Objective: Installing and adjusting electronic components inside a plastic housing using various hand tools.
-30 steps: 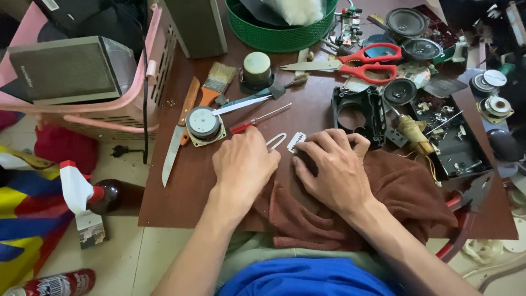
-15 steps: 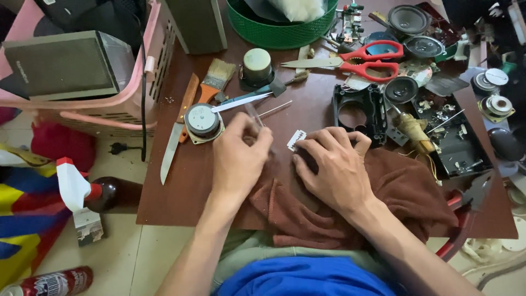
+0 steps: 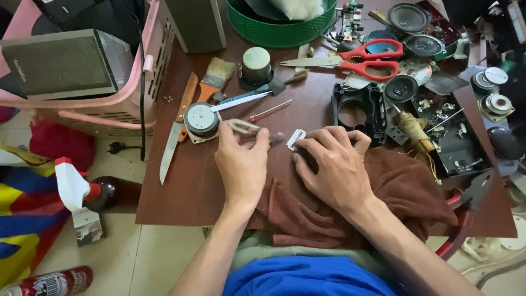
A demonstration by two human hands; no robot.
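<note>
— Cluttered all over, that dark brown tabletop (image 3: 192, 186) is carrying speaker parts and tools. What are the hands doing?

— Left hand (image 3: 241, 164) is pinching a small pale metal loop-handled tool (image 3: 244, 127) between thumb and fingertips, holding it just above the board beside the round grey motor-like disc (image 3: 201, 119). Right hand (image 3: 334, 170) is lying palm down, fingers curled, pressing on the rumpled brown cloth (image 3: 405, 192); its fingertips are touching a small white toothed metal piece (image 3: 296, 138) at the cloth's edge.

— Is the right hand gripping that piece?

— Pinning it rather than gripping, as far as I can judge; the fingertips are covering part of it.

— And around them?

— A thin red-handled screwdriver (image 3: 268, 111) is lying just beyond the left hand, with a long steel knife with a wooden handle (image 3: 176, 131) and a bristle paintbrush (image 3: 213, 77) further left. Red-handled scissors (image 3: 361, 57) and a black plastic speaker frame (image 3: 356, 109) are sitting beyond the right hand.

— Any advice for the grip?

— I'd say keeping the white piece flat under the fingers while the tool comes in low is the careful way; it looks light enough to skid.
</note>
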